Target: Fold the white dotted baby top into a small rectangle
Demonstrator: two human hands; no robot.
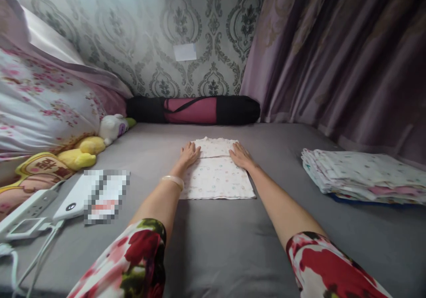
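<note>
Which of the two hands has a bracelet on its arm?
The left hand: a pale bangle circles its forearm, while the right hand has a bare forearm.

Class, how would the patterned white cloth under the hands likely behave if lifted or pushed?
The cloth would probably sag: its thin-looking edge lies flat on the grey sheet. A line across it suggests a loose layer that may unfold when lifted. Being flat, it would likely wrinkle rather than roll if pushed.

Grey-covered bed (219,249) here, with a white patterned cloth (218,178) lying flat mid-bed. Folded stack of fabric (359,169) on the right, power strip (37,204) and plush toys (89,146) on the left, long black-and-maroon bag (193,111) along the back.
</note>
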